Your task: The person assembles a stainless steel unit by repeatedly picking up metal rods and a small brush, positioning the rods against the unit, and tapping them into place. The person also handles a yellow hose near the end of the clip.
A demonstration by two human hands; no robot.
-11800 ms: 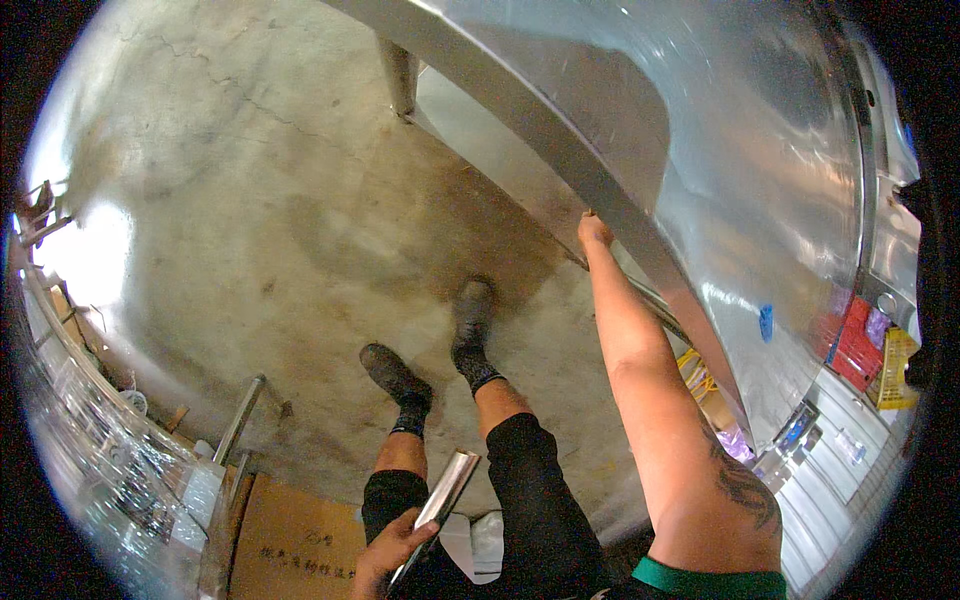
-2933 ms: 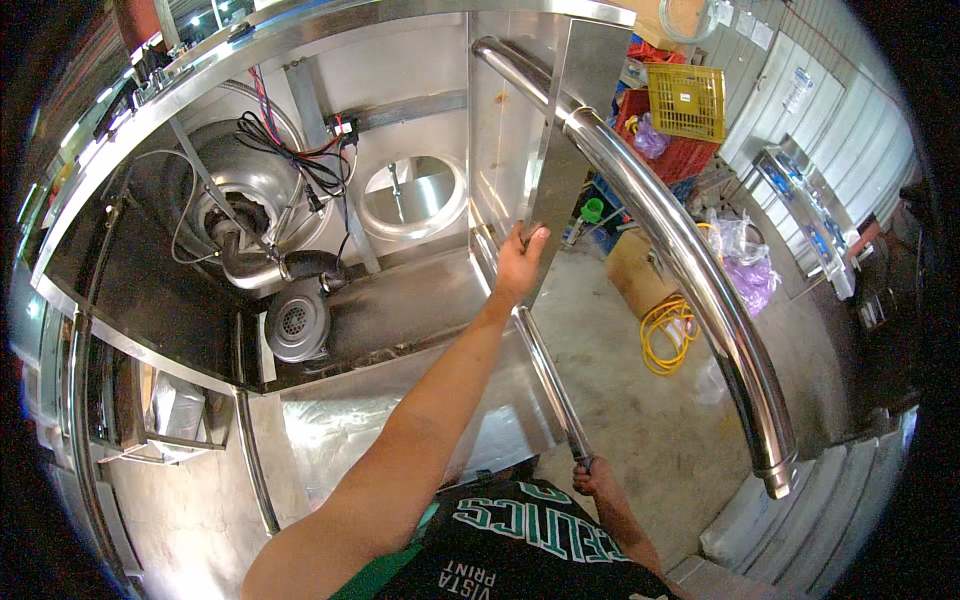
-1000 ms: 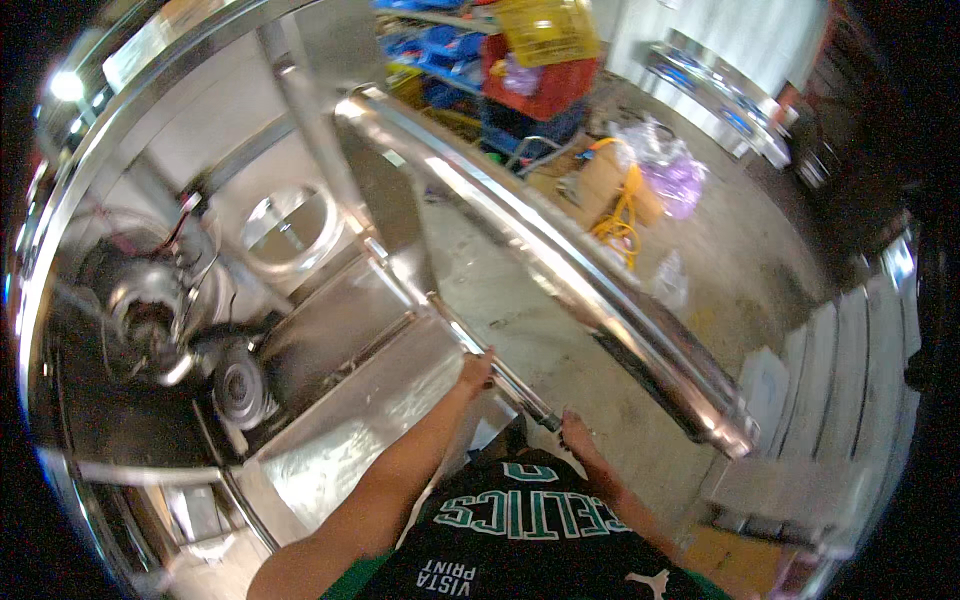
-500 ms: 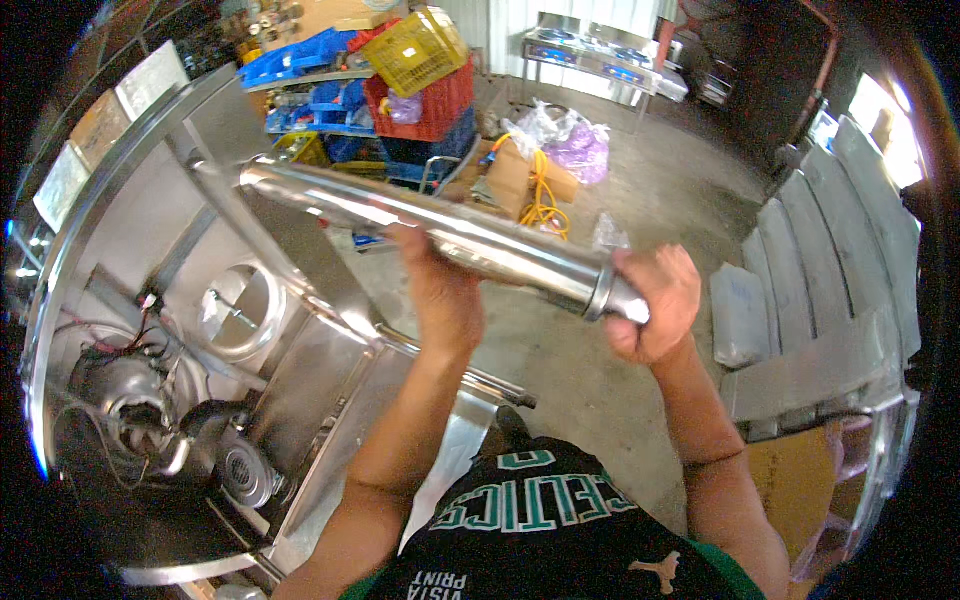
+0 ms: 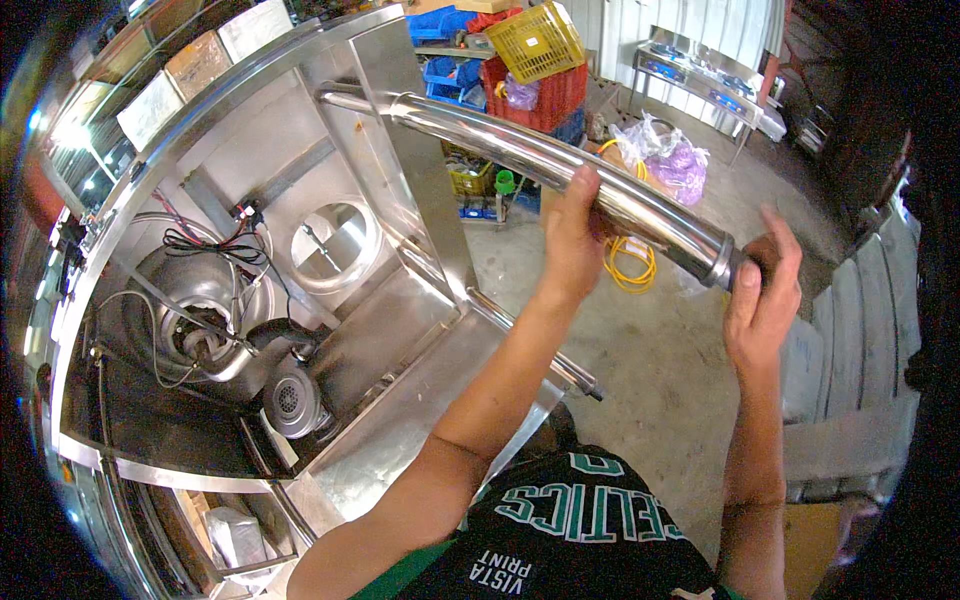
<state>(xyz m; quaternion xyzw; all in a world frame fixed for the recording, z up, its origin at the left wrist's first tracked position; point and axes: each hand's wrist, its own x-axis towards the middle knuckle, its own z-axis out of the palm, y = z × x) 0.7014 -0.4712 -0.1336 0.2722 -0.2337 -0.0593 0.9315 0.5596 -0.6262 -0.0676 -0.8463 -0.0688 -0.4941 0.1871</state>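
A long polished steel tube (image 5: pixel 500 150) slants across the view, with a collar and a tapered foot at its right end. Its far left end meets the bracket on the frame of a steel cabinet (image 5: pixel 420 200); whether it is joined there I cannot tell. My left hand (image 5: pixel 575 245) is wrapped round the tube's middle from below, thumb on top. At the right end, my right hand (image 5: pixel 765 295) holds the foot between thumb and curled fingers, its index finger raised a little. Another steel tube (image 5: pixel 540 345) with a dark tip sticks out of the cabinet's near edge.
Inside the open cabinet are a round blower housing (image 5: pixel 200 310), a motor (image 5: pixel 295 400), loose wires and a round opening (image 5: pixel 335 245). Beyond stand a yellow crate (image 5: pixel 540 42), a red crate (image 5: pixel 550 95), plastic bags (image 5: pixel 675 165), a yellow hose (image 5: pixel 632 265) and a steel stove (image 5: pixel 700 75). Wrapped panels (image 5: pixel 860 330) lean at right.
My view has turned left, so the cabinet shows more fully. The tube's left end now lies at the cabinet frame. My right hand's fingers have loosened from a tight fist round the foot.
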